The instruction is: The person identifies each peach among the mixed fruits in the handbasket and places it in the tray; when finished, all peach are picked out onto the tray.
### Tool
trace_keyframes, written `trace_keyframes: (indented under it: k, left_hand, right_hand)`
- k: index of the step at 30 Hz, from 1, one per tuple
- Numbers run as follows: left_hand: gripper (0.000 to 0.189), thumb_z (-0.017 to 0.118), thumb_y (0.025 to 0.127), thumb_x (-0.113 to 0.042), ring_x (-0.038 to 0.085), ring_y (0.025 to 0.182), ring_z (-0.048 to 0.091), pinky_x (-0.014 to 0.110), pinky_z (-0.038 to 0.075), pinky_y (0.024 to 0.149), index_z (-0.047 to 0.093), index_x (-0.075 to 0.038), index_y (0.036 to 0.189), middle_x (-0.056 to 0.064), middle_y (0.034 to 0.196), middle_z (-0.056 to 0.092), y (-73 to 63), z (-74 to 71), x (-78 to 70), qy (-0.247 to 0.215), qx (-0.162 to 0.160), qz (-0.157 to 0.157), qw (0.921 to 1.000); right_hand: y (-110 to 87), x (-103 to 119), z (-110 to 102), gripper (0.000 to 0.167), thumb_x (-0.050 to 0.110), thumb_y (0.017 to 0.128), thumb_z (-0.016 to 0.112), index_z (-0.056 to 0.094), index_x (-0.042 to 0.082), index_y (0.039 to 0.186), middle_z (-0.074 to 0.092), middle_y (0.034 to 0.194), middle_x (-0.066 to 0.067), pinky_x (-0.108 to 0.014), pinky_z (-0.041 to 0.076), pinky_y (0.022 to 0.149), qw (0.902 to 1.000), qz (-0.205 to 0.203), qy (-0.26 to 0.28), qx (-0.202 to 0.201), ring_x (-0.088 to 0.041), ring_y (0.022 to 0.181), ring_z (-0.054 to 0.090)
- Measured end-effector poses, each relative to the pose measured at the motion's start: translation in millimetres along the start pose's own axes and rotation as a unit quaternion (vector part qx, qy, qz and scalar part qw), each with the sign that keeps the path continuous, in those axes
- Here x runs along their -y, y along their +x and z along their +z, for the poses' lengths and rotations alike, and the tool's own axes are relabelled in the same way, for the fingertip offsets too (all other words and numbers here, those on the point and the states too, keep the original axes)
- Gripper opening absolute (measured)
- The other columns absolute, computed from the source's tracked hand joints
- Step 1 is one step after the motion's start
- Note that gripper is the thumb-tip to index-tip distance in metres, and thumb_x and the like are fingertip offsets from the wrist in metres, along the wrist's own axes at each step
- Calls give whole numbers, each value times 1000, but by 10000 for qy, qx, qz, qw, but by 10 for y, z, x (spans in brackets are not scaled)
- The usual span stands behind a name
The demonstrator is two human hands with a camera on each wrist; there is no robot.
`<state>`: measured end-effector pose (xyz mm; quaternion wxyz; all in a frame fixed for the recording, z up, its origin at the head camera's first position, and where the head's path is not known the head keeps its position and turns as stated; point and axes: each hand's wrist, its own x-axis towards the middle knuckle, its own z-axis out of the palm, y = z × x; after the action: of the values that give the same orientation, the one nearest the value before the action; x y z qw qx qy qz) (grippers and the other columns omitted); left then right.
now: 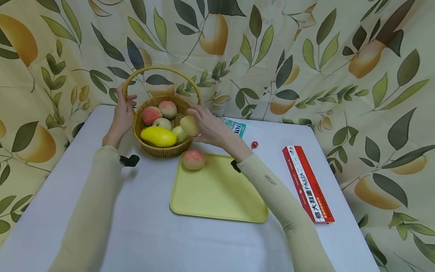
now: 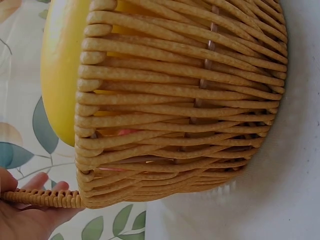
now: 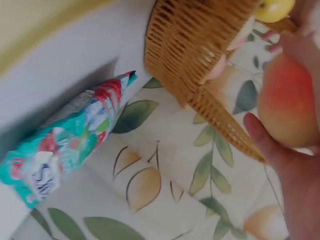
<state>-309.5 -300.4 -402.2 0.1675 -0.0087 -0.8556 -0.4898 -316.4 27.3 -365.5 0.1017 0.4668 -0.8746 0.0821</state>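
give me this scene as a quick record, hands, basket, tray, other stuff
left hand: holds the handle
right hand: holds a fruit at the basket's right side
basket: upright on the table; contains two reddish peaches, a long yellow fruit, paler fruit
tray: one peach at its far left corner
beyond tray: teal packet, partly hidden; small red item
right of tray: red pasta box

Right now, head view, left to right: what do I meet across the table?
Left hand → wicker basket → right hand → small red item → red pasta box. Yellow tray and teal packet left out: their spans overlap the right hand's.
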Motion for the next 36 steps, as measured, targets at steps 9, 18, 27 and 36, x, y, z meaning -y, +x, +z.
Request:
trace_keyframes:
  k: [9,18,27,36]
  left_hand:
    - [59,21,110,-7,48,136,49,61,38,116,-1,-31,160,29,153,45,-61,-45,-21,-96,182,-245,9995]
    - [57,20,111,-7,51,135,49,64,39,114,-1,-27,160,32,151,45,-98,-44,-4,-106,191,-105,9997]
    - [56,20,111,-8,50,135,50,63,39,115,1,-26,160,31,151,46,-14,-9,-63,-90,112,6,9999]
    - [55,19,111,-10,50,135,50,64,39,115,1,-27,159,30,152,46,-29,-4,-37,-58,131,-43,9999]
  right_hand:
    - [-617,0,-95,73,32,85,82,38,16,141,37,148,-22,-37,62,82,9942,40,750,-769,-32,112,62]
    - [-851,-6,-98,66,22,90,76,43,25,147,44,148,-14,-37,59,80,9380,1096,3054,-1217,-27,111,60]
    - [-896,-73,-173,59,25,92,74,49,28,146,44,147,-13,-46,55,90,9268,1720,3025,-1414,-28,119,53]
    - [-1063,-12,-166,63,27,87,68,34,21,140,51,142,-14,-41,58,79,9141,2148,3177,-1318,-32,109,60]
